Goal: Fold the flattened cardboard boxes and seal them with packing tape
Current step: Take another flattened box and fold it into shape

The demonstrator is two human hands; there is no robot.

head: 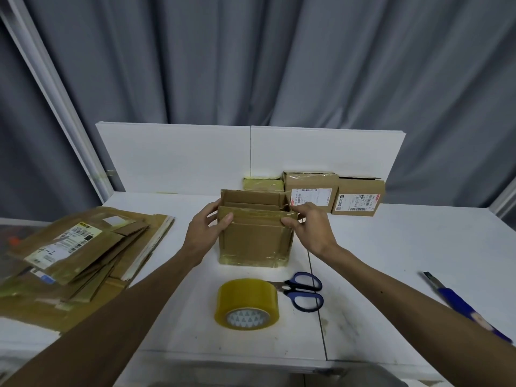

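Observation:
A small brown cardboard box stands upright in the middle of the white table, its top flaps raised and old tape along its lower edge. My left hand grips its upper left corner, thumb on the front face. My right hand pinches the upper right corner of the front flap. In front of the box lies a roll of yellowish packing tape on its side. A stack of flattened cardboard boxes lies on the table's left part.
Blue-handled scissors lie right of the tape roll. A blue utility knife rests near the right edge. Three folded boxes stand at the back against a white board. Grey curtains hang behind.

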